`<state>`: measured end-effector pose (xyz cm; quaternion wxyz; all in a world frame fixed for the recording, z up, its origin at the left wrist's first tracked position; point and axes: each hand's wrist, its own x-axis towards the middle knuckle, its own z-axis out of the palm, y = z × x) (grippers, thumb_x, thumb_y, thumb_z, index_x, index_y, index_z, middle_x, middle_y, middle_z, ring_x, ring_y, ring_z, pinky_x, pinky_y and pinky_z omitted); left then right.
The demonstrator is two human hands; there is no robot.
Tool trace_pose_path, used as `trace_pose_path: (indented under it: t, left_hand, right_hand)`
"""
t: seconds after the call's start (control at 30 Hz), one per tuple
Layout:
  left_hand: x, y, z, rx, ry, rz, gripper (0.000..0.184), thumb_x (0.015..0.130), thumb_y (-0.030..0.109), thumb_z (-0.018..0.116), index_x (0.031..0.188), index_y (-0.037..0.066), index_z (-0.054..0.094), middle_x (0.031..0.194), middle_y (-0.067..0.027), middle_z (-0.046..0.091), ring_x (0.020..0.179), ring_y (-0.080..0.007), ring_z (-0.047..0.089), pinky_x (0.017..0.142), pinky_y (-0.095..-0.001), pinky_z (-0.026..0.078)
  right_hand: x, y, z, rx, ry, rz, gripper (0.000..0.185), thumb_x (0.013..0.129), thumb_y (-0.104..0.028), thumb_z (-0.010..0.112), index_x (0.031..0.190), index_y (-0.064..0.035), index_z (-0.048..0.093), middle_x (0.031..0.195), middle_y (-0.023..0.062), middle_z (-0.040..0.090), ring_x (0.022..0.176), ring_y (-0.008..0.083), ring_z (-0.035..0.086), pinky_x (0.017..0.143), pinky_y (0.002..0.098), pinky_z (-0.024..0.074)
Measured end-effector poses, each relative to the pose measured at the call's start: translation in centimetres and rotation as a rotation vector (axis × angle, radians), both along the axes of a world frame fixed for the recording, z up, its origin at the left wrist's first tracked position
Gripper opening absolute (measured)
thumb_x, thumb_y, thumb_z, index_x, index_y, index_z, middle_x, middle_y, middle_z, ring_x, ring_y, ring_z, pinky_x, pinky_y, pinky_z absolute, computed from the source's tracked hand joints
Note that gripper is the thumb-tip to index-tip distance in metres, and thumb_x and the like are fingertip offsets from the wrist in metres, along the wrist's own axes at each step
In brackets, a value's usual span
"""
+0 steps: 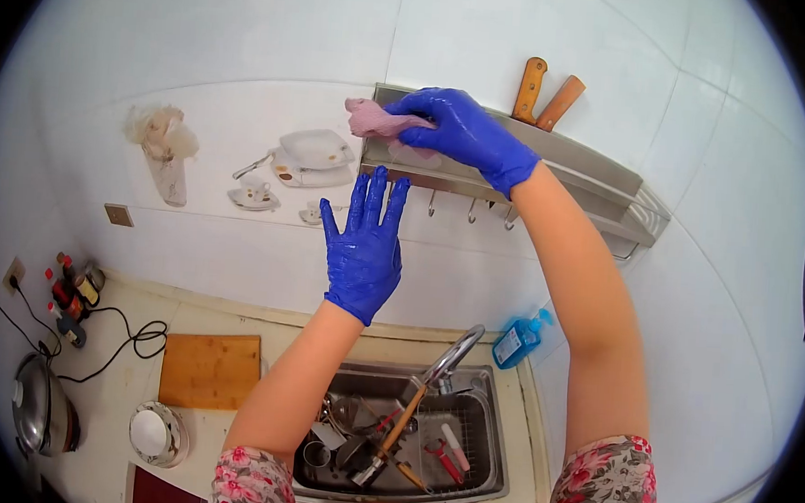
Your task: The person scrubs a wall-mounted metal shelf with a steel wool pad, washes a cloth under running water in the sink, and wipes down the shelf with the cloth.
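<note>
At the rack's (601,162) left edge, left of wooden handles (529,91), cloth (378,122) was pinched by the right hand (469,136), left hand's (365,258) fingers spread.

bright light | glint on faucet (453,351) | fisheye-curved edges, black corners

And up on the wall, the steel shelf (601,167) runs out right from behind the right grip (461,131), with two wooden-handled knives (529,91) poking up above that grip's wrist and hooks (471,211) hanging below it! Down we go, under the left grip (363,258), to the pale counter (209,318): wooden board (211,371) below and left, white bowl (153,435) lower, lidded pot (35,404) farther left, bottles (66,295) at far left. Below and right, a steel sink (499,442) is set in, blue pump bottle (515,341) by its corner!
</note>
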<state>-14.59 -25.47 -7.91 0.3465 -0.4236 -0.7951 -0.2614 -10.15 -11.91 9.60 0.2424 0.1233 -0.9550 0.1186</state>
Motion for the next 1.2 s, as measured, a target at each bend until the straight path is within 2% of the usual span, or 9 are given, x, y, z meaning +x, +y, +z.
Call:
trace_pose_path:
  t: [0.03, 0.1, 0.2, 0.63, 0.83, 0.9, 0.93, 1.1, 1.2]
  left_hand:
    - [0.1, 0.0, 0.0, 0.007, -0.003, -0.009, 0.083, 0.077, 0.012, 0.061, 0.149, 0.022, 0.021, 0.153, -0.0097, 0.02, 0.142, -0.0277, 0.02, 0.107, -0.0643, 0.013]
    - [0.2, -0.1, 0.3, 0.013, -0.005, -0.018, 0.083, 0.077, 0.011, 0.061, 0.149, 0.022, 0.02, 0.153, -0.0099, 0.02, 0.142, -0.0277, 0.02, 0.107, -0.064, 0.013]
    - [0.6, -0.1, 0.4, 0.006, -0.036, -0.021, 0.082, 0.078, 0.011, 0.061, 0.149, 0.022, 0.021, 0.153, -0.0102, 0.019, 0.142, -0.0278, 0.019, 0.107, -0.0633, 0.013]
    - [1.6, 2.6, 2.1, 0.098, 0.056, -0.088, 0.082, 0.077, 0.013, 0.063, 0.148, 0.012, 0.021, 0.153, -0.0115, 0.021, 0.142, -0.0285, 0.018, 0.111, -0.0565, 0.011]
    - [1.8, 3.8, 2.2, 0.075, 0.094, -0.061, 0.08, 0.078, 0.013, 0.061, 0.147, 0.011, 0.022, 0.149, -0.0117, 0.028, 0.141, -0.0282, 0.02, 0.113, -0.0518, 0.012]
    - [2.1, 4.2, 2.5, 0.046, 0.114, -0.023, 0.079, 0.077, 0.012, 0.061, 0.147, 0.011, 0.023, 0.148, -0.0123, 0.03, 0.141, -0.0284, 0.021, 0.114, -0.0511, 0.012]
    - [2.2, 4.5, 2.5, 0.045, 0.118, -0.035, 0.079, 0.076, 0.012, 0.061, 0.146, 0.01, 0.024, 0.146, -0.0131, 0.032, 0.14, -0.0286, 0.023, 0.114, -0.0507, 0.012]
    - [3.4, 6.3, 3.2, 0.044, 0.125, -0.145, 0.077, 0.074, 0.01, 0.063, 0.143, 0.008, 0.029, 0.142, -0.0149, 0.037, 0.137, -0.0315, 0.027, 0.113, -0.0505, 0.017]
    - [4.4, 7.0, 3.7, 0.044, 0.108, -0.225, 0.075, 0.072, 0.008, 0.063, 0.141, 0.007, 0.031, 0.139, -0.0157, 0.04, 0.135, -0.0332, 0.03, 0.112, -0.0501, 0.02]
  right_hand:
    - [0.2, 0.5, -0.5, -0.003, -0.003, 0.003, 0.033, 0.08, -0.014, 0.066, 0.11, -0.0001, 0.064, 0.096, 0.0116, 0.067, 0.085, 0.017, 0.062, 0.078, 0.0295, 0.0488]
    - [0.5, 1.6, -1.5, -0.01, 0.201, 0.092, 0.026, 0.08, -0.018, 0.066, 0.104, -0.0061, 0.068, 0.093, 0.0135, 0.067, 0.083, 0.0296, 0.062, 0.075, 0.0352, 0.0489]
    - [1.3, 3.0, -2.5, 0.189, 0.395, 0.081, 0.029, 0.079, -0.012, 0.067, 0.107, -0.0072, 0.067, 0.089, 0.0126, 0.066, 0.082, 0.0289, 0.061, 0.076, 0.0359, 0.0483]
    - [9.7, 10.3, -5.3, 0.332, 0.666, -0.185, 0.035, 0.073, -0.001, 0.067, 0.106, -0.0105, 0.067, 0.094, 0.0069, 0.065, 0.089, 0.0268, 0.059, 0.08, 0.0363, 0.0486]
    - [15.5, 15.5, -7.2, 0.383, 0.716, -0.365, 0.035, 0.071, 0.0, 0.065, 0.105, -0.0096, 0.068, 0.106, 0.0064, 0.065, 0.094, 0.0268, 0.06, 0.083, 0.0367, 0.0488]
    - [16.9, 16.4, -8.6, 0.708, 0.891, -0.531, 0.034, 0.072, -0.001, 0.063, 0.105, -0.0097, 0.068, 0.109, 0.0055, 0.065, 0.095, 0.0261, 0.06, 0.085, 0.0371, 0.0487]
    - [17.6, 16.1, -9.5, 0.753, 0.869, -0.531, 0.035, 0.074, -0.002, 0.062, 0.107, -0.0099, 0.066, 0.109, 0.0044, 0.065, 0.097, 0.0258, 0.06, 0.088, 0.038, 0.0483]
    - [16.7, 13.1, -10.5, 0.452, 0.669, -0.557, 0.034, 0.076, -0.001, 0.06, 0.109, -0.0087, 0.063, 0.104, 0.0096, 0.065, 0.094, 0.0292, 0.06, 0.083, 0.0403, 0.0481]
    - [14.9, 12.4, -10.3, 0.242, 0.677, -0.369, 0.03, 0.08, -0.008, 0.061, 0.11, -0.0051, 0.06, 0.097, 0.0153, 0.065, 0.09, 0.0339, 0.06, 0.08, 0.0428, 0.0473]
